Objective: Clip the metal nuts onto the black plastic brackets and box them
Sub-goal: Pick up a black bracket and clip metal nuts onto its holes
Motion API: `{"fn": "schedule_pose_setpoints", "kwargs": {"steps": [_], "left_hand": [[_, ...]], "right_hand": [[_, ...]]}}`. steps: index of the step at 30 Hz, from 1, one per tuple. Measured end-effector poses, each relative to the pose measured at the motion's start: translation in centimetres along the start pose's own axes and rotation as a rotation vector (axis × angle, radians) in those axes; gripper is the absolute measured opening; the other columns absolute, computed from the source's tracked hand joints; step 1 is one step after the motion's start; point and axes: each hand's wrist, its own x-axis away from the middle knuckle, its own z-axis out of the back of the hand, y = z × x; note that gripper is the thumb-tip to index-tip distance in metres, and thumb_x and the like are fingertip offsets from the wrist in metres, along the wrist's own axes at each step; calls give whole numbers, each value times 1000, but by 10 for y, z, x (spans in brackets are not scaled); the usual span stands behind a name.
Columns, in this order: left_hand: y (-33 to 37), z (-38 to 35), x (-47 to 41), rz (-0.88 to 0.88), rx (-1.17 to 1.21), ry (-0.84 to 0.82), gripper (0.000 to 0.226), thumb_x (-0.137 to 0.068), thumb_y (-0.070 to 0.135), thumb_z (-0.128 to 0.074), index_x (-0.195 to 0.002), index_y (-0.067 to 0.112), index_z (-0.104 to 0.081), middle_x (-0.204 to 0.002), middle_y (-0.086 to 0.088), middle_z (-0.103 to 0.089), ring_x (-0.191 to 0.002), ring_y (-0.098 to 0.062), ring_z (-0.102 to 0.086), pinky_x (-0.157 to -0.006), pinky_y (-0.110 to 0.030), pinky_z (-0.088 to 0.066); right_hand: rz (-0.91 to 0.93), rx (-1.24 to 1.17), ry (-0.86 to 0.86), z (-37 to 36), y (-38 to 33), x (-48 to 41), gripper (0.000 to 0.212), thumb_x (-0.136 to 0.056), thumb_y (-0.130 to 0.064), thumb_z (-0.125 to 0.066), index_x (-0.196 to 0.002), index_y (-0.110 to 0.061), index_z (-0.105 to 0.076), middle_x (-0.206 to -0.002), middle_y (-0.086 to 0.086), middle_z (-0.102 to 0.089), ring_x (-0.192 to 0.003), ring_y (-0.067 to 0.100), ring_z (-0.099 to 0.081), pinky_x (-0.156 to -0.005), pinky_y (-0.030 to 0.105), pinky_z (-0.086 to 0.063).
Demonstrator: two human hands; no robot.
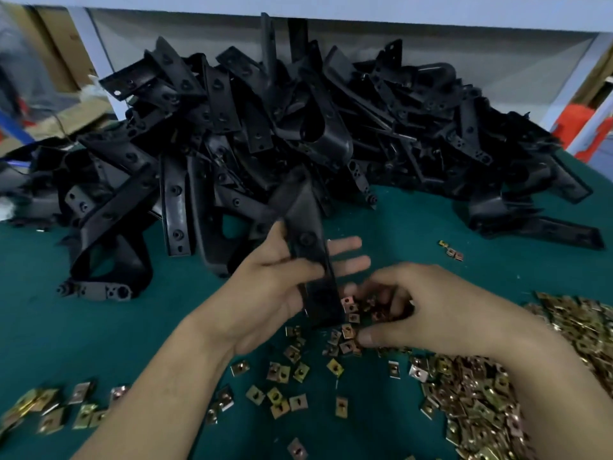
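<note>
The fingers of the left hand are stretched out straight behind a black bracket, while the thumb is laid across its front, so that the bracket is pinched between thumb and palm. The bracket is held upright and slightly tilted above the green worktop, its lower end hanging just over the scattered nuts. The fingers of the right hand are bent down narrowly into a small cluster of nuts just beside the bracket's lower end, with the thumb laid against the nuts nearer the camera; whether a nut is pinched cannot be told, since the fingertips are hidden and blurred. A thick heap of nuts is spread under and beyond the right wrist, and a smaller group is seen at the near left edge. A large pile of brackets is stacked across the far side of the worktop, under a pale shelf edge.
</note>
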Motion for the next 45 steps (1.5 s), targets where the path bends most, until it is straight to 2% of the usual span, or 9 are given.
{"fn": "schedule_pose_setpoints", "kwargs": {"steps": [5, 11, 18, 23, 26, 32, 36, 39, 45], "left_hand": [[-1, -3, -3, -32, 63, 41, 58, -83, -7, -41, -137, 15, -45, -121, -12, -71, -67, -13, -51, -60, -24, -43], [15, 6, 2, 36, 284, -44, 64, -97, 55, -42, -146, 16, -55, -103, -6, -60, -78, -17, -44, -70, -31, -38], [16, 10, 5, -68, -68, 51, 20, -80, 15, -72, -99, 21, -74, -94, -1, -67, -78, -13, -59, -65, -24, -52], [17, 10, 5, -106, -48, 87, 33, -72, -7, -50, -97, 13, -58, -80, -5, -48, -66, -15, -38, -59, -28, -27], [20, 11, 6, -83, 143, -45, 41, -74, -1, -54, -107, 21, -60, -86, -1, -50, -77, -15, -42, -69, -28, -35], [14, 8, 2, 45, 171, 6, 50, -84, 51, -76, -117, 17, -59, -80, 2, -47, -71, -11, -48, -61, -22, -48], [11, 6, 1, 87, 139, 192, 73, -84, 51, -70, -137, 1, -58, -92, -9, -66, -88, -21, -68, -75, -34, -59], [10, 6, 0, 84, 180, 233, 60, -87, 47, -69, -123, -1, -68, -92, -11, -69, -90, -22, -71, -78, -39, -60], [12, 4, -3, 55, 266, 290, 35, -92, 36, -65, -107, 8, -79, -121, -14, -73, -99, -25, -72, -76, -39, -61]], "right_hand": [[34, 58, 24, -8, 4, -4, 48, -70, -58, -83, -110, -45, -62, -97, -18, -54, -84, -1, -55, -69, 19, -44], [52, -14, 62, -11, 11, -3, 11, -86, -42, -76, -94, -44, -69, -82, -18, -64, -76, -4, -59, -64, 18, -47], [79, -98, 211, -12, 12, -5, 17, -95, -23, -66, -93, -34, -53, -80, -7, -66, -75, 6, -59, -63, 19, -48], [113, -190, 262, -12, 9, -6, 17, -93, -19, -64, -94, -36, -63, -82, -15, -67, -75, 2, -60, -64, 13, -46], [110, -182, 258, -14, 10, -8, 18, -96, -20, -62, -97, -37, -69, -81, -30, -64, -81, -8, -60, -67, 5, -42], [84, -247, 271, -18, 10, -11, 5, -98, -33, -62, -97, -37, -65, -86, -13, -66, -81, 4, -61, -67, 16, -48], [107, -309, 261, -18, 8, -12, 3, -96, -34, -64, -93, -34, -62, -87, -9, -70, -82, 6, -64, -72, 23, -52], [127, -373, 255, -19, 6, -12, 10, -93, -19, -68, -94, -27, -62, -82, -5, -71, -79, 18, -67, -79, 39, -55], [189, -391, 301, -16, 7, -11, 11, -93, -19, -71, -95, -29, -75, -86, -9, -73, -83, 8, -69, -79, 29, -57]]}}
